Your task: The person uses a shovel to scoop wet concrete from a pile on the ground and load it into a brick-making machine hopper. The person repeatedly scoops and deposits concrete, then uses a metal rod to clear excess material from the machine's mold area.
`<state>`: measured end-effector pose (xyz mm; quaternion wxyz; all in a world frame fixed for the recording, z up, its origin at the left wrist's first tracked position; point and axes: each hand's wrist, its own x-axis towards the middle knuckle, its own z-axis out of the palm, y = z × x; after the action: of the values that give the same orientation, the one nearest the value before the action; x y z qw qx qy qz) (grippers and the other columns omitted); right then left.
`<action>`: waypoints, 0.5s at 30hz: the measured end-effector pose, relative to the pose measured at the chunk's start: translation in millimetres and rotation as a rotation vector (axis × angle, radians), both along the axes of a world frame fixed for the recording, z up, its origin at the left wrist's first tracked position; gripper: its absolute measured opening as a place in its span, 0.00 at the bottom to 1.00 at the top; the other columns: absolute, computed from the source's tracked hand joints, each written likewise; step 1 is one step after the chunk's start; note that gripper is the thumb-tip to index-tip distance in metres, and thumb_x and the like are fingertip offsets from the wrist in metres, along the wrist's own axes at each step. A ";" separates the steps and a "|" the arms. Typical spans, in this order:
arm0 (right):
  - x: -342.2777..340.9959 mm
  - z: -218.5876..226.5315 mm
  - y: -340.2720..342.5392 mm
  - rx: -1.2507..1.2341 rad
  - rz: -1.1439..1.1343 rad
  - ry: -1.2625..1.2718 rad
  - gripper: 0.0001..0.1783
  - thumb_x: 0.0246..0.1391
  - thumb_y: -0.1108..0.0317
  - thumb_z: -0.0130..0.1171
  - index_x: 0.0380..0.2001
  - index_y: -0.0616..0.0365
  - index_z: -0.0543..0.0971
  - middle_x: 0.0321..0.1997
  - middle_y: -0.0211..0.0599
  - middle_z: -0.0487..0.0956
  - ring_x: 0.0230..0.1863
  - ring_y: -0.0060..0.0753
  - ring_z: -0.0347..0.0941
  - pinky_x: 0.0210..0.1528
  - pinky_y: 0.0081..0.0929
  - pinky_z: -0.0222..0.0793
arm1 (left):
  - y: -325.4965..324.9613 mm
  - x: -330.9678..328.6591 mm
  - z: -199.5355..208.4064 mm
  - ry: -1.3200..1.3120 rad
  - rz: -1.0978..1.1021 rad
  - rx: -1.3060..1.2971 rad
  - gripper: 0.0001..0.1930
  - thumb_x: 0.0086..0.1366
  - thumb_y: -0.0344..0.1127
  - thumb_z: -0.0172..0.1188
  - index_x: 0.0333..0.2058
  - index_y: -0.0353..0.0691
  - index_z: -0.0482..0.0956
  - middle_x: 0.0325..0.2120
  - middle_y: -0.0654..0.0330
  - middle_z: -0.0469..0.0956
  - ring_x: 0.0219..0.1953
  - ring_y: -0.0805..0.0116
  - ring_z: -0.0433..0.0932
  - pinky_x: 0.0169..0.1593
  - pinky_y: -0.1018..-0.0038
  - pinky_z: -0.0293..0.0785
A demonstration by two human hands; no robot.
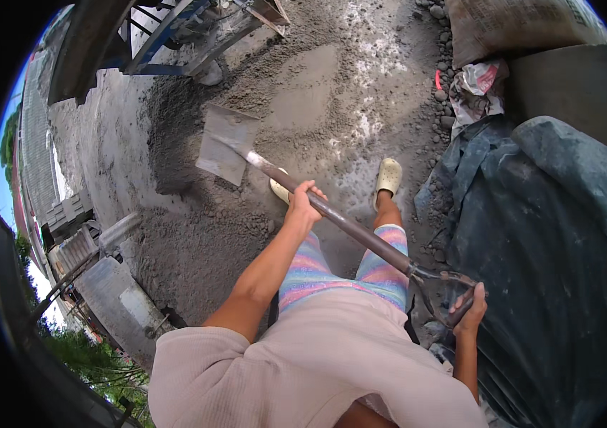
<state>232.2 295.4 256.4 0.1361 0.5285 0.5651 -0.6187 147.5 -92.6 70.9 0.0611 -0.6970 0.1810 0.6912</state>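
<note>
A shovel (350,225) slants across in front of me, its flat grey blade (222,146) at the upper left and its D-shaped handle at the lower right. My left hand (304,202) is closed round the middle of the shaft. At the handle's end, my right hand (469,307) wraps its fingers round the grip. The blade is beside a heap of dark grey gravelly sand (175,132) and looks bare on top; whether it touches the ground I cannot tell.
Dark tarpaulin (546,264) covers a pile at my right, with a full sack (517,25) and a crumpled bag (476,89) beyond it. A metal frame machine (196,43) stands at the far left. Nearer left is a worn metal panel (119,303). Small stones (440,43) line the ground's right side.
</note>
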 end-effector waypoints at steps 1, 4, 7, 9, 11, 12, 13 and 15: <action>4.5 9.0 17.8 0.118 0.030 -0.048 0.24 0.49 0.45 0.49 0.15 0.54 0.64 0.08 0.32 0.62 0.09 0.24 0.60 0.10 0.19 0.57 | 38.2 6.0 -32.6 0.019 -0.051 0.151 0.10 0.49 0.35 0.54 0.14 0.46 0.64 0.11 0.66 0.64 0.17 0.70 0.66 0.25 0.70 0.66; 0.4 39.3 54.2 0.380 -0.082 -0.112 0.23 0.50 0.45 0.49 0.15 0.51 0.64 0.07 0.29 0.61 0.07 0.22 0.58 0.08 0.17 0.55 | 161.8 13.9 -102.8 -0.004 -0.023 0.425 0.10 0.49 0.36 0.55 0.14 0.46 0.65 0.12 0.66 0.65 0.17 0.71 0.66 0.27 0.70 0.67; -25.3 58.3 63.7 0.674 -0.129 -0.223 0.24 0.48 0.43 0.50 0.16 0.50 0.65 0.07 0.28 0.60 0.06 0.21 0.57 0.08 0.16 0.53 | 257.4 4.2 -138.8 -0.028 -0.018 0.636 0.09 0.46 0.34 0.57 0.15 0.47 0.65 0.13 0.66 0.65 0.18 0.70 0.68 0.27 0.70 0.67; -47.6 58.6 62.8 0.809 -0.093 -0.232 0.25 0.46 0.40 0.51 0.16 0.50 0.65 0.07 0.27 0.60 0.06 0.19 0.56 0.08 0.15 0.53 | 296.0 -7.2 -153.2 -0.038 0.003 0.739 0.09 0.45 0.35 0.59 0.16 0.46 0.65 0.13 0.66 0.66 0.17 0.69 0.68 0.27 0.69 0.67; -70.1 47.9 62.4 0.861 -0.087 -0.266 0.25 0.45 0.39 0.52 0.15 0.50 0.64 0.07 0.25 0.59 0.06 0.18 0.56 0.08 0.15 0.52 | 310.2 -19.7 -167.6 -0.034 0.017 0.814 0.10 0.45 0.36 0.59 0.15 0.47 0.65 0.13 0.65 0.66 0.18 0.69 0.67 0.28 0.70 0.66; -80.7 38.5 63.2 0.861 -0.063 -0.263 0.25 0.45 0.40 0.52 0.15 0.49 0.64 0.07 0.25 0.59 0.07 0.18 0.55 0.08 0.15 0.52 | 311.4 -25.6 -175.9 -0.042 0.064 0.769 0.09 0.45 0.35 0.59 0.18 0.46 0.66 0.14 0.66 0.66 0.17 0.69 0.68 0.26 0.67 0.67; -90.7 26.7 64.2 0.840 -0.059 -0.274 0.25 0.45 0.40 0.52 0.15 0.49 0.64 0.08 0.25 0.58 0.07 0.18 0.55 0.08 0.15 0.51 | 305.8 -29.7 -186.1 -0.006 0.110 0.769 0.09 0.45 0.35 0.59 0.18 0.46 0.66 0.14 0.66 0.66 0.18 0.69 0.68 0.26 0.67 0.67; -108.7 -4.6 62.1 0.784 -0.024 -0.246 0.25 0.45 0.40 0.52 0.16 0.49 0.63 0.08 0.24 0.58 0.07 0.18 0.55 0.08 0.15 0.51 | 282.9 -39.3 -210.6 0.031 0.178 0.723 0.09 0.45 0.35 0.59 0.18 0.46 0.65 0.15 0.66 0.66 0.18 0.69 0.68 0.26 0.67 0.67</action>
<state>123.4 357.6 251.8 -0.0162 0.6170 0.7315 -0.2899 108.2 190.3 -139.7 0.2404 -0.6327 -0.1353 0.7236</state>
